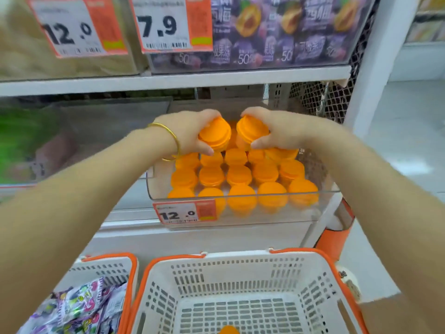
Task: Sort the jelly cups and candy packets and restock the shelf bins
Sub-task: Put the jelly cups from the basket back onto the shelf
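Left hand (192, 131) grips one orange jelly cup (215, 134), right hand (272, 127) grips another jelly cup (251, 130), both held over the back of the clear shelf bin (240, 213) with rows of orange cups. White basket (240, 280) below holds one cup (228, 330); left basket (108, 268) holds candy packets (77, 307).

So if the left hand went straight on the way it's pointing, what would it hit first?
Probably the orange jelly cup in the right hand: the left hand, gripping its own cup, points forward and rightward at it, a small gap apart. Depth is hard to judge.
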A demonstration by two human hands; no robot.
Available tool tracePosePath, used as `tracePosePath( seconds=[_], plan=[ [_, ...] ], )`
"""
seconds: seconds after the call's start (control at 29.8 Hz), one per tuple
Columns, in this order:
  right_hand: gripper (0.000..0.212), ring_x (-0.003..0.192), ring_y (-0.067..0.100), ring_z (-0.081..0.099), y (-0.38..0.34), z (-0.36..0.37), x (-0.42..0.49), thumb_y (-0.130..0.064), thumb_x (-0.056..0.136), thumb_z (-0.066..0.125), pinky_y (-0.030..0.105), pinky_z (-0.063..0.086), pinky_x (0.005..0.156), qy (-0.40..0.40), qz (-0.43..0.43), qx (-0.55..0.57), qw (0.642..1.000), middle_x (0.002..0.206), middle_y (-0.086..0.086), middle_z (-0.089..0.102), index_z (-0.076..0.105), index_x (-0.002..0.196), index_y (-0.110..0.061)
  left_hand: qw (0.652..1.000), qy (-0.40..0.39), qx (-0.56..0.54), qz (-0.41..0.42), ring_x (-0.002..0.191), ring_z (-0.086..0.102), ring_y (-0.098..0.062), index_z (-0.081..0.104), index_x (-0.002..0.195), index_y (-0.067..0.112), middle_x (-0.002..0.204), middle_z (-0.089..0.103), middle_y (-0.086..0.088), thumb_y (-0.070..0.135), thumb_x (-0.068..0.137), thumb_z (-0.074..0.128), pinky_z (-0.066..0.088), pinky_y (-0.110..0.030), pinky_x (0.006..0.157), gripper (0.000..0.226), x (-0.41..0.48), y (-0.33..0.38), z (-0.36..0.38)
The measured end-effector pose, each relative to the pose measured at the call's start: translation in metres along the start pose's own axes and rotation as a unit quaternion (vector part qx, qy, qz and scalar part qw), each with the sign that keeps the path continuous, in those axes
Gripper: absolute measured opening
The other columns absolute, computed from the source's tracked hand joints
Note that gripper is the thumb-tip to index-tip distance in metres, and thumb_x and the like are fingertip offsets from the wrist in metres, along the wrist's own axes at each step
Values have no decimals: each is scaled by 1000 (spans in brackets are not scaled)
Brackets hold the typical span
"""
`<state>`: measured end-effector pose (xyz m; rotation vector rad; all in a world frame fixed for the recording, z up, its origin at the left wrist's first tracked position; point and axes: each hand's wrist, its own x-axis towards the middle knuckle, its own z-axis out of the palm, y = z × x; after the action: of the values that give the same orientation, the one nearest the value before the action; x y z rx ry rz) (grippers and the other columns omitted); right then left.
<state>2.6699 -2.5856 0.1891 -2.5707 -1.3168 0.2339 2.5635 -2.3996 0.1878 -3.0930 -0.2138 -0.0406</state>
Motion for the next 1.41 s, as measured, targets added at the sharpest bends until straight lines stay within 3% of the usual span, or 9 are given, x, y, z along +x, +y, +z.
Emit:
tracePosePath(
  seconds=[0.1,0.34,0.5,0.6,0.87,1.07,1.21,1.34,1.41],
  plan=[
    [81,133,32,38,12,17,55,-33,89,64,43,37,106,-51,44,-47,997,152,10,32,12,151,-26,997,-33,60,-24,122,48,-31,20,145,32,140,47,-7,47,81,66,45,-43,89,80,36,-8,21],
    [79,129,33,43,19,48,98,-33,90,61,42,42,102,-71,65,-47,994,148,14,37,13,152,-23,992,-77,93,-43,114,54,-29,33,136,27,128,54,-6,50,78,68,47,-38,80,72,68,-18,52],
    [81,123,35,49,25,55,93,-32,88,65,43,45,98,2,100,13,995,141,16,44,14,149,-18,995,8,55,-78,112,56,-31,34,136,21,127,54,-9,51,79,67,49,-41,81,73,66,-20,59],
    [74,114,37,53,30,52,85,-35,83,69,41,48,88,52,121,6,991,131,18,51,26,139,-14,994,41,20,-102,117,51,-34,33,137,16,133,47,-12,46,77,71,48,-45,87,76,63,-17,64],
    [41,115,40,43,36,61,69,-43,81,69,42,41,89,117,114,-16,986,124,18,42,45,101,-16,990,18,-18,-141,124,38,-37,42,128,8,130,39,-17,42,73,76,42,-45,97,72,56,-23,65],
    [56,118,43,41,40,68,63,-41,81,70,47,40,93,166,116,-17,979,128,20,39,46,122,-11,990,10,3,-137,124,37,-39,45,125,7,130,40,-19,38,82,68,41,-44,98,59,51,-26,64],
    [52,112,41,46,41,69,62,-44,83,66,45,44,84,180,113,-35,977,122,20,43,46,115,-8,991,16,39,-125,124,40,-36,43,129,8,130,43,-17,39,86,62,42,-43,96,55,50,-25,64],
    [54,109,40,50,39,72,59,-51,84,60,46,45,77,202,113,-83,969,118,17,50,46,116,-11,980,45,159,-109,125,42,-29,47,128,14,130,49,-9,52,88,52,36,-43,98,55,45,-25,64],
    [55,109,39,52,38,73,58,-54,84,58,44,44,74,213,119,-101,964,117,15,52,45,118,-13,982,27,156,-102,125,40,-29,47,130,14,131,47,-10,52,88,53,39,-40,97,56,43,-27,64]
  ],
)
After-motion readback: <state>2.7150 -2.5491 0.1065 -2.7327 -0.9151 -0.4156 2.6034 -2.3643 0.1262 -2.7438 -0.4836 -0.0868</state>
